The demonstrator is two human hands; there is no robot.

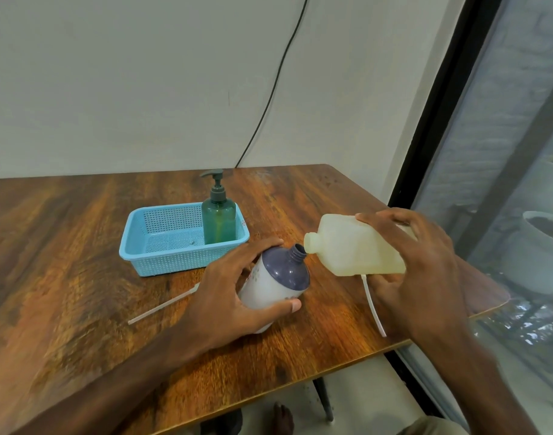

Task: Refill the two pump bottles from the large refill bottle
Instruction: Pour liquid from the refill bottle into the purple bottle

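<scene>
Two hands are at work in my head view, and both are gripping. My left hand (225, 296) wraps around the white bottle with the purple shoulder (278, 284). The fingers curl over its far side and the thumb presses its near side. The bottle is tilted just above the wooden worktop (80, 246), with its open threaded neck pointing toward 1 o'clock. My right hand (419, 271) clasps the pale refill bottle (350, 246) by its base end, fingers over the top. It holds the bottle almost on its side, with the open mouth facing 9 o'clock, just beside the other bottle's neck. I cannot tell whether the two openings touch. A thin white tube (374, 306) hangs from under my right hand toward 5 o'clock, but I cannot tell whether the fingers pinch it. At 11 o'clock from the tilted bottle sits a light-blue basket (137, 246). The green pump bottle (218, 221) stands upright in its 3 o'clock end, pump head on. A second white tube (162, 306) lies flat at 9 o'clock from my left hand.
</scene>
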